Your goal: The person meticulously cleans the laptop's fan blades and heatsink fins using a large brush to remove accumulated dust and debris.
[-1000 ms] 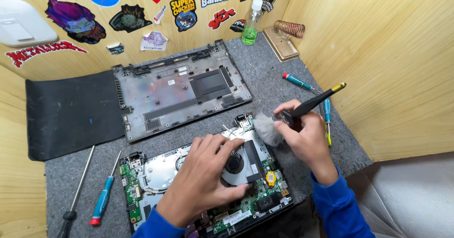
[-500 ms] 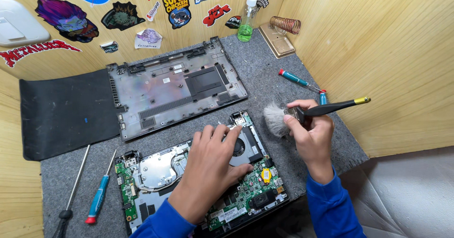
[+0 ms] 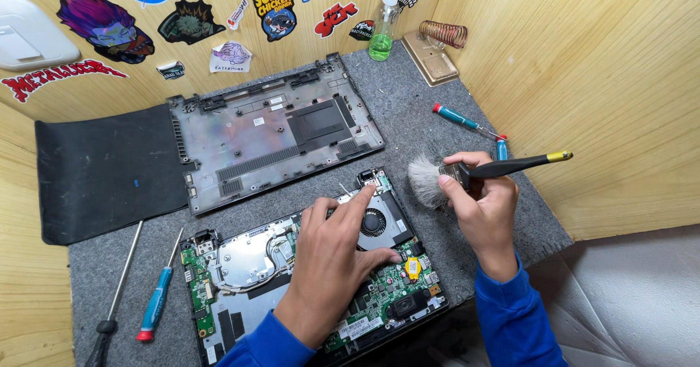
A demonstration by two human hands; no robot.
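An opened laptop (image 3: pixel 240 279) lies at the near edge of the grey felt mat, its green circuit board and round cooling fan (image 3: pixel 374 222) exposed. My left hand (image 3: pixel 332 257) rests flat on the board, fingers spread, fingertips beside the fan. My right hand (image 3: pixel 481 206) grips a black-handled brush (image 3: pixel 503 168) with a yellow tip; its grey bristles (image 3: pixel 424 181) hover just right of the laptop's far right corner, off the board.
The removed bottom cover (image 3: pixel 270 133) lies behind the laptop, a black mat (image 3: pixel 102 170) to its left. Two screwdrivers (image 3: pixel 157 301) sit at the left, blue ones (image 3: pixel 467 122) at the right. A green spray bottle (image 3: pixel 383 35) and coil stand (image 3: pixel 437 46) are at the back.
My right hand has swung the brush from tilted upward to nearly level, the bristles staying just off the laptop's right corner. My left hand shifted slightly on the board, uncovering the fan.
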